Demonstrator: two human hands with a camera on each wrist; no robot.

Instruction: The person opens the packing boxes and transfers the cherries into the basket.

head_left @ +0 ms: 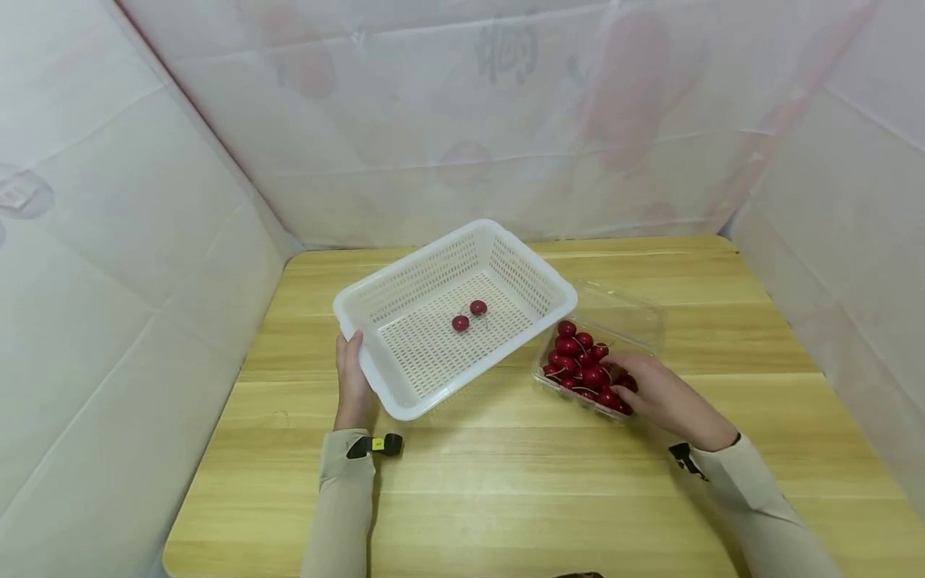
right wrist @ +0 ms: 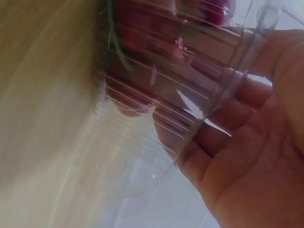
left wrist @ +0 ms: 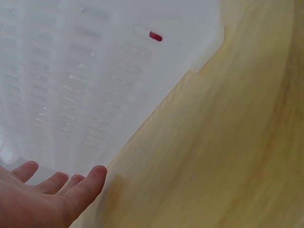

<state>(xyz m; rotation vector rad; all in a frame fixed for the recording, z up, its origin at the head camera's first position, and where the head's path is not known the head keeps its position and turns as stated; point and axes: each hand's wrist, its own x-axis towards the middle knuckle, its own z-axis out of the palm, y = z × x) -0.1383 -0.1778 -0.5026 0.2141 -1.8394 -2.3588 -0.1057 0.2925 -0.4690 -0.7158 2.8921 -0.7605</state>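
Note:
A white slotted plastic basket (head_left: pixel 520 265) stands at an angle on the table, two stemmed cherries (head_left: pixel 460 323) on its floor. My left hand (head_left: pixel 352 389) touches the basket's left end at the rim; in the left wrist view its fingers (left wrist: pixel 95 180) lie loosely extended beside the slotted wall. Dark red cherries (head_left: pixel 567 347) with stems fill a clear plastic box (head_left: pixel 540 377) right of the basket. My right hand (head_left: pixel 665 401) reaches into the box's right side, thumb and forefinger spread apart around cherries there. In the right wrist view the clear wall partly covers its fingers (right wrist: pixel 194 164).
The clear lid (head_left: pixel 629 309) lies folded back behind the box, close to the basket's right corner. Under everything is a wooden table (head_left: pixel 477 498). Pale printed sheets (head_left: pixel 433 120) hang as walls at the back and both sides.

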